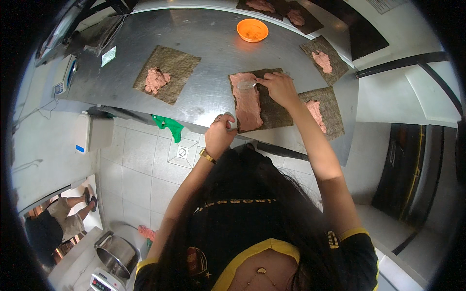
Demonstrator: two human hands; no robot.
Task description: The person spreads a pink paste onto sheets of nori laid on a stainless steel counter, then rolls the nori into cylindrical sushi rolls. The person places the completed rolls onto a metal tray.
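Note:
In front of me on the steel table lies a dark seaweed sheet (274, 114), with pink minced paste (247, 109) spread in a long strip down its left side. My right hand (279, 87) is closed round the handle of a spoon (246, 84), whose bowl rests on the far part of the strip. At the sheet's near left corner, my left hand (221, 134) has its fingers curled and pinches the edge. Another seaweed sheet (182, 70) lies to the left, carrying a rough lump of paste (157, 80). A third sheet (335, 109) with paste is partly behind my right forearm.
An orange bowl (252, 30) stands at the table's far side. More paste-topped sheets lie far right, one being a seaweed sheet (332, 72). A scale (65, 75) stands at far left. A green cloth (167, 127) hangs below the near edge. A metal pot (116, 254) and another person (58, 218) are lower left.

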